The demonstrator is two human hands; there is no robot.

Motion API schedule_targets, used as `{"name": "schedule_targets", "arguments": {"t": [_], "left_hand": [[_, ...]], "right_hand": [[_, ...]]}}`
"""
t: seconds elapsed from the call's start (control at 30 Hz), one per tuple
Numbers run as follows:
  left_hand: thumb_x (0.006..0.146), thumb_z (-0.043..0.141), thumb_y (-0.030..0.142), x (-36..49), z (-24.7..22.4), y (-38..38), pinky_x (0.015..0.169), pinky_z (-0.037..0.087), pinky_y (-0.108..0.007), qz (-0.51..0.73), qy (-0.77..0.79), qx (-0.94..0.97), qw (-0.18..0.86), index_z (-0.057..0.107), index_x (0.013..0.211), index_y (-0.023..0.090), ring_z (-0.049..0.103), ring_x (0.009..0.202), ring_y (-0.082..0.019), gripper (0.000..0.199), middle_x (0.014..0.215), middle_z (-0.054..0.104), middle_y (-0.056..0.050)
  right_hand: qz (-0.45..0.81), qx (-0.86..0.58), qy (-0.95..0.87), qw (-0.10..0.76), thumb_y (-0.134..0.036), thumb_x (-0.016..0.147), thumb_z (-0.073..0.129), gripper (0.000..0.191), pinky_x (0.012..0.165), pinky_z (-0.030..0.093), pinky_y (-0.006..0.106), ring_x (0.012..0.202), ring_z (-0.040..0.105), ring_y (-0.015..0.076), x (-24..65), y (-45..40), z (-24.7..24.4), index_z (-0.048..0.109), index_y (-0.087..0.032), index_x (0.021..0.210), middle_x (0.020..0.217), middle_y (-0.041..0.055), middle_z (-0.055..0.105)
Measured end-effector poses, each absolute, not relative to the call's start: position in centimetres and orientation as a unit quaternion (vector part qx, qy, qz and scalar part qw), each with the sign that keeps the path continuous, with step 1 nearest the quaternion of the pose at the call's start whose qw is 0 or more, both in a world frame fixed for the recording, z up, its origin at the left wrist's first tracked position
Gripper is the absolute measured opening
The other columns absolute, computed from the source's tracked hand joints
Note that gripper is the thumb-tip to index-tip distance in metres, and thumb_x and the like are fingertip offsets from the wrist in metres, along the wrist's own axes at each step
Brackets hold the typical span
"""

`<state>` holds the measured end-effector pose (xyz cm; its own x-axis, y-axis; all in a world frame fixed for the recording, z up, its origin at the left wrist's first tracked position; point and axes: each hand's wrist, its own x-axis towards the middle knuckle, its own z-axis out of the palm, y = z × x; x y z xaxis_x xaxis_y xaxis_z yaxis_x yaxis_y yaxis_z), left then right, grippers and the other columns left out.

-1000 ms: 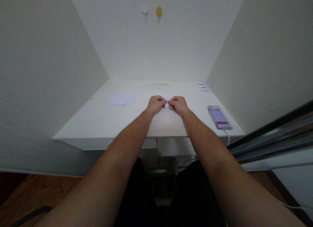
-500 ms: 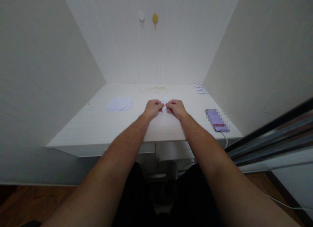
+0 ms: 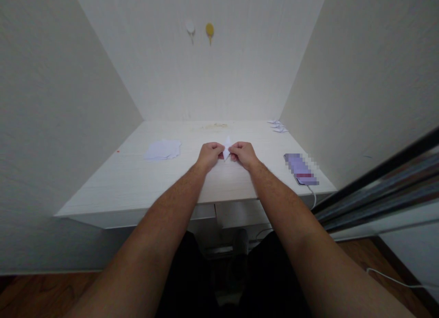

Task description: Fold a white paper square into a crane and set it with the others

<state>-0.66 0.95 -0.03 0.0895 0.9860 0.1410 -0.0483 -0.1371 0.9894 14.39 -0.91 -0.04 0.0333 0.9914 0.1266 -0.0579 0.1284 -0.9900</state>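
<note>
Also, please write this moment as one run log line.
left hand: pinching paper | right hand: pinching same paper | stack: left on desk | phone: right, cable attached

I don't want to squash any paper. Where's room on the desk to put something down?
Bare desk lies nearer you than the loose sheets, and between the right hand and the phone. It's crowded in the middle, where that hand and the left hand pinch folded paper, and far right, with small paper shapes.
</note>
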Motion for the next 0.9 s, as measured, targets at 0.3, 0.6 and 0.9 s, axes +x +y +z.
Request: {"name": "schedule_targets", "arguments": {"t": [0.3, 0.6, 0.9], "left_hand": [[0.061, 0.072, 0.032, -0.9, -0.6, 1.4, 0.054, 0.046, -0.025, 0.530, 0.426, 0.548, 0.488, 0.066, 0.062, 0.014, 0.056, 0.050, -0.011, 0.018, 0.054, 0.062, -0.001], [0.062, 0.072, 0.033, -1.0, -0.2, 1.0, 0.056, 0.048, -0.026, 0.542, 0.414, 0.536, 0.498, 0.066, 0.065, 0.014, 0.057, 0.053, -0.012, 0.019, 0.058, 0.062, -0.001], [0.066, 0.070, 0.030, -1.1, 0.8, 0.5, 0.051, 0.044, -0.022, 0.580, 0.434, 0.477, 0.498, 0.066, 0.072, 0.015, 0.052, 0.049, -0.009, 0.017, 0.056, 0.059, 0.002]], "right_hand": [[0.479, -0.458, -0.506, 0.552, -0.032, 0.063, 0.073, 0.020, 0.039, 0.035, 0.020, 0.036, 0.047, 0.0077, 14.3, -0.8, -0.2, 0.060, -0.017, 0.061, 0.042, -0.0026, 0.057], [0.491, -0.437, -0.494, 0.569, -0.032, 0.063, 0.070, 0.018, 0.039, 0.036, 0.021, 0.038, 0.048, 0.0084, 14.2, -1.0, 0.3, 0.063, -0.016, 0.067, 0.047, -0.0016, 0.060], [0.420, -0.467, -0.499, 0.598, -0.023, 0.064, 0.068, 0.013, 0.046, 0.042, 0.020, 0.045, 0.052, 0.0084, 13.4, -1.4, 1.1, 0.059, -0.019, 0.073, 0.053, -0.0052, 0.059]]}}
